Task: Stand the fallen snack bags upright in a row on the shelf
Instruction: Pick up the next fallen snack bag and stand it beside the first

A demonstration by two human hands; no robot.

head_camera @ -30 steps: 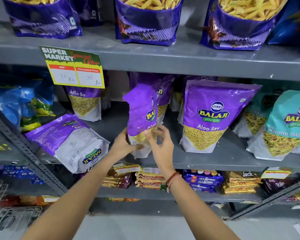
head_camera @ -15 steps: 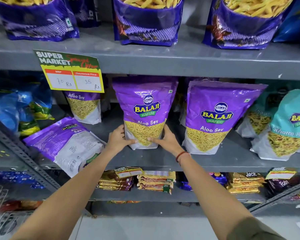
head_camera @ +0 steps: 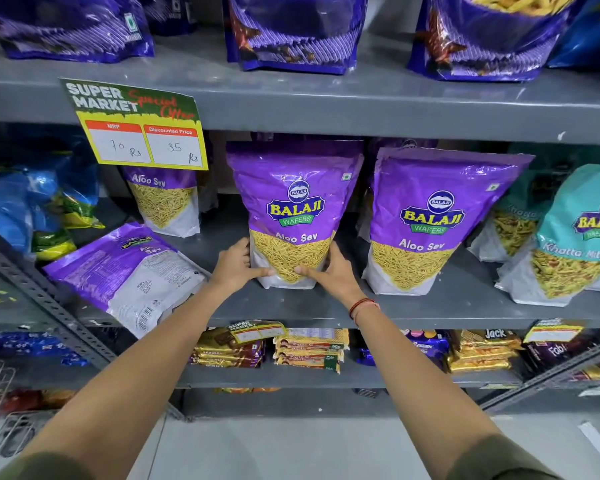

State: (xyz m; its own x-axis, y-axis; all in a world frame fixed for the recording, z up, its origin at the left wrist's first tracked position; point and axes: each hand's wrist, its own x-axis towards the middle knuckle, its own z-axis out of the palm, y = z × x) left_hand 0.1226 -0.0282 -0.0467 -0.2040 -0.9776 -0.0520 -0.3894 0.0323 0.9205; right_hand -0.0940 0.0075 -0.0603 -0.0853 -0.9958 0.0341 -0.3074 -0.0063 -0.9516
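A purple Aloo Sev bag (head_camera: 293, 202) stands upright in the middle of the grey shelf (head_camera: 430, 311), facing me. My left hand (head_camera: 238, 263) grips its lower left corner and my right hand (head_camera: 329, 271) its lower right corner. Right of it a second purple Aloo Sev bag (head_camera: 433, 216) stands upright. To the left, a fallen purple bag (head_camera: 125, 271) lies on its front near the shelf edge, back label and barcode up. Another upright Aloo Sev bag (head_camera: 163, 202) stands further back, partly hidden by the price sign.
A supermarket price sign (head_camera: 136, 126) hangs from the shelf above. Teal Khatta Mitha bags (head_camera: 575, 237) stand at the right, blue bags (head_camera: 25, 209) at the left. Dark purple bags fill the top shelf, biscuit packs (head_camera: 309, 351) the one below. A slanted metal strut (head_camera: 45, 299) crosses the left.
The bag in my hands was turned from edge-on and raised to front-facing, then set down upright on the shelf. Both hands slid to its lower corners.
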